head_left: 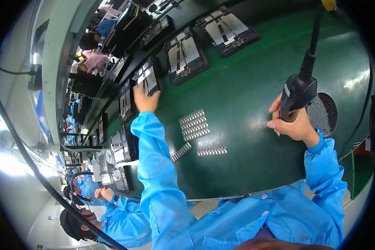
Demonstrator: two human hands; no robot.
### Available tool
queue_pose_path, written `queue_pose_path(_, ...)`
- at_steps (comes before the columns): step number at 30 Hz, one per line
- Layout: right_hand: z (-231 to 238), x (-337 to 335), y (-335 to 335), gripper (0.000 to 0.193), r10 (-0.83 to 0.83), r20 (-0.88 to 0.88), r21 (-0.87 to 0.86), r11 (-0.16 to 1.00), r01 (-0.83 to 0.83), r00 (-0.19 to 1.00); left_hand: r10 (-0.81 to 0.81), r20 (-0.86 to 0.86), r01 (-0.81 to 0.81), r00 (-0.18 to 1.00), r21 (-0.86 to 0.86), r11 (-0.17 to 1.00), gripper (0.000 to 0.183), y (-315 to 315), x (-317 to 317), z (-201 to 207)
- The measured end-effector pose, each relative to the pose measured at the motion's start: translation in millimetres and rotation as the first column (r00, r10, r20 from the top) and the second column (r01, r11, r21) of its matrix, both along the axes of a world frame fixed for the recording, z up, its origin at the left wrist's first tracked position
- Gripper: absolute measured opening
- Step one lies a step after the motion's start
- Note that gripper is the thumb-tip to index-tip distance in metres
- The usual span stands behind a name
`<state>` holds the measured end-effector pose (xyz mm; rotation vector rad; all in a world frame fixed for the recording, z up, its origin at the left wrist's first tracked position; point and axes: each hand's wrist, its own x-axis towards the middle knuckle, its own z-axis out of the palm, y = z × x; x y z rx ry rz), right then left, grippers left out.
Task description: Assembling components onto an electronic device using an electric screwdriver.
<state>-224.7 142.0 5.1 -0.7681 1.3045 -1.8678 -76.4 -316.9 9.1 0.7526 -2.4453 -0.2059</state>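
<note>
My right hand (pixel 293 124) is closed around a black electric screwdriver (pixel 298 93), whose thick cable rises toward the top edge. Its lower tip is hidden by my fingers. My left hand (pixel 147 101) reaches out to an opened tablet (pixel 149 75) with exposed silver battery panels. Thumb and fingers are spread at the tablet's near end, somewhat blurred; contact is unclear. On the green bench mat between my hands lies a sheet of small silver parts in rows (pixel 194 125). Two short strips, a straight one (pixel 212 151) and a slanted one (pixel 181 152), lie nearer me.
A round black dish (pixel 323 114) filled with small grey pieces stands beside my right wrist. More opened tablets (pixel 185 56) line the bench's far side, another (pixel 227 31) farther right. At left, a co-worker in blue (pixel 123 221) sits close to my left arm. A black cable (pixel 41 179) crosses the left side.
</note>
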Motion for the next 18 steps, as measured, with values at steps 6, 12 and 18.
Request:
queue_pose_path(6,4.5,0.9,-1.0,0.036,-0.002,0.092,-0.057,0.998,0.007,0.996,-0.060,0.551,0.257,0.832,-0.287,0.923,0.079,53.9,-69.0,-12.0)
queue_pose_path(12,9.1,-3.8,-2.5,0.026,-0.004,0.031,-0.025,1.000,0.005,0.999,-0.023,0.382,0.158,0.924,-0.326,0.932,0.058,39.1,-93.8,-6.0)
queue_pose_path(18,-3.1,-8.7,-3.9,0.027,-0.019,0.034,-0.066,0.998,0.022,0.999,0.065,0.000,-0.060,0.998,-0.394,0.917,0.039,74.9,-70.2,44.9)
